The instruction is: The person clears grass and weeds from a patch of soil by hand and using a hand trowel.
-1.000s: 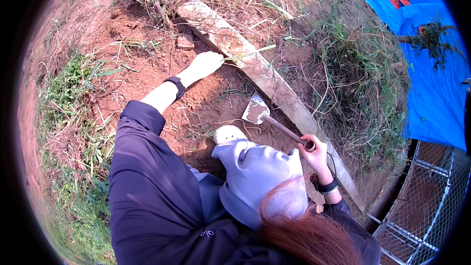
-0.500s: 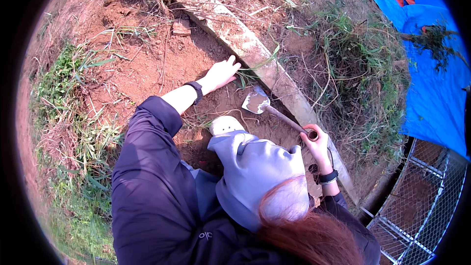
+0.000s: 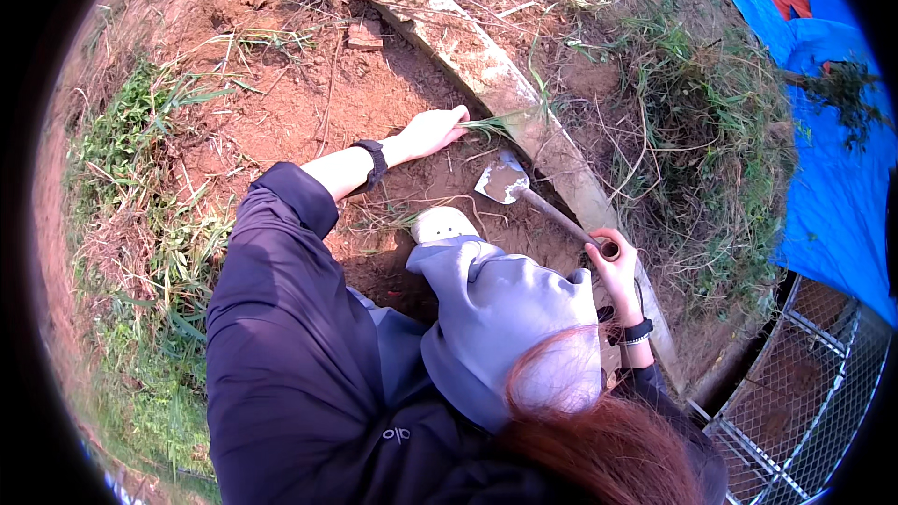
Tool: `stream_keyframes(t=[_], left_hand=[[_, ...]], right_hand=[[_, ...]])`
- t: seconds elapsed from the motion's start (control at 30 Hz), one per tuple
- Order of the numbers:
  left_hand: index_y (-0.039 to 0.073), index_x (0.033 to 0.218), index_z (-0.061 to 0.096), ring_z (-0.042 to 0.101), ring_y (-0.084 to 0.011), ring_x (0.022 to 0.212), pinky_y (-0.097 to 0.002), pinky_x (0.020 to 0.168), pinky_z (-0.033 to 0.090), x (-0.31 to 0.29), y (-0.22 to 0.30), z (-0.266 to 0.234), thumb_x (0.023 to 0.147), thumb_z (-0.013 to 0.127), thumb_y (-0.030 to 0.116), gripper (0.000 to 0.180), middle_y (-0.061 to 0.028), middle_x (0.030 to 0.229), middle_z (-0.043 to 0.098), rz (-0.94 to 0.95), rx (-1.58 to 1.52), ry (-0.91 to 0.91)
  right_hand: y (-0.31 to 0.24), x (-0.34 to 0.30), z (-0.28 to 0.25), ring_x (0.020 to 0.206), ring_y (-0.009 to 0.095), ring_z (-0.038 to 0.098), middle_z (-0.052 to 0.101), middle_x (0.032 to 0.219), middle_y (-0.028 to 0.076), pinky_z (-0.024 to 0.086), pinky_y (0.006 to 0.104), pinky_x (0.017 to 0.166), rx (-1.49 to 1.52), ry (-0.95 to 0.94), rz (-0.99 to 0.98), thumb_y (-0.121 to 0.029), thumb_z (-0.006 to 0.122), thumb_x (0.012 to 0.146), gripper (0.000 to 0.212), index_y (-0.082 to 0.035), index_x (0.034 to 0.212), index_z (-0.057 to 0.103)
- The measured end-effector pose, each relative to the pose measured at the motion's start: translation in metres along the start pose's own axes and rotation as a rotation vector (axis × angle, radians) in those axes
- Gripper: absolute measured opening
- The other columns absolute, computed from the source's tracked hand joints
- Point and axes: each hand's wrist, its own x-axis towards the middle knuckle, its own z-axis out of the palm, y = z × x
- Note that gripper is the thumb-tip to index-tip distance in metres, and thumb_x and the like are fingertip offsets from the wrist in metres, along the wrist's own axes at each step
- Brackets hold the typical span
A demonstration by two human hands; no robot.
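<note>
My left hand [image 3: 434, 132] is closed in a pinch on a small tuft of green grass [image 3: 488, 125], beside the long concrete curb [image 3: 510, 84]. The blades stick out from the fingertips toward the curb. In my right hand [image 3: 617, 273] is the handle of a small shovel [image 3: 554, 213], gripped near its round, hollow end. Its dirt-smeared metal blade lies against the soil, below the grass tuft and close to the curb. A white shoe [image 3: 442, 223] stands on the ground between my arms.
Reddish bare soil [image 3: 290, 93] spreads left of the curb, with a brick piece [image 3: 365, 35] near its far part. Weeds [image 3: 140, 140] grow at the left, and more grass [image 3: 697, 112] lies right of the curb. Further right are a blue tarp [image 3: 832, 187] and wire mesh panels [image 3: 795, 393].
My left fingers have closed on the grass, and the hand has turned more toward the curb. The shovel stays in my right hand; the whole view has shifted slightly.
</note>
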Motion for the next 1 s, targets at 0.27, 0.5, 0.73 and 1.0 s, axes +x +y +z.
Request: stream_keyframes(t=[0.27,0.5,0.73,1.0], left_hand=[[0.002,0.113,0.048,0.059,-0.0326,0.083,-0.0389,0.069,0.048,-0.056,0.015,-0.024,0.063,0.068,0.053,0.074,-0.0161,0.094,0.058,0.055,0.249,-0.369],[-0.006,0.118,0.040,0.053,-0.0283,0.083,-0.0363,0.066,0.047,-0.155,0.018,-0.001,0.060,0.071,0.041,0.081,-0.0148,0.092,0.048,0.149,0.300,-0.315],[0.005,0.084,0.049,0.054,-0.0248,0.073,-0.0365,0.057,0.045,-0.187,-0.012,0.000,0.074,0.054,0.018,0.017,-0.0085,0.078,0.047,0.187,0.354,-0.223],[0.006,0.087,0.054,0.054,-0.0313,0.068,-0.0398,0.062,0.046,-0.166,-0.051,-0.100,0.079,0.049,0.010,0.010,-0.0111,0.073,0.050,-0.273,0.338,0.295]], right_hand=[[0.000,0.004,-0.003,0.053,0.002,0.040,0.048,0.058,-0.006,0.032,0.0183,0.049,0.000,-0.014,0.023,-0.007,0.069,0.070,0.018,-0.005,0.086,0.062],[0.012,0.016,-0.002,0.055,0.003,0.039,0.047,0.059,-0.006,0.032,0.0183,0.050,0.021,-0.048,0.074,-0.008,0.070,0.070,0.017,-0.004,0.085,0.062],[0.019,0.022,0.000,0.053,0.001,0.035,0.041,0.059,-0.009,0.026,0.0164,0.048,0.077,-0.052,0.119,-0.005,0.068,0.072,0.016,-0.005,0.087,0.062],[0.009,0.022,0.004,0.044,0.001,0.039,0.042,0.056,-0.008,0.027,0.0169,0.040,0.127,-0.057,0.152,-0.003,0.067,0.073,0.016,-0.006,0.088,0.061]])
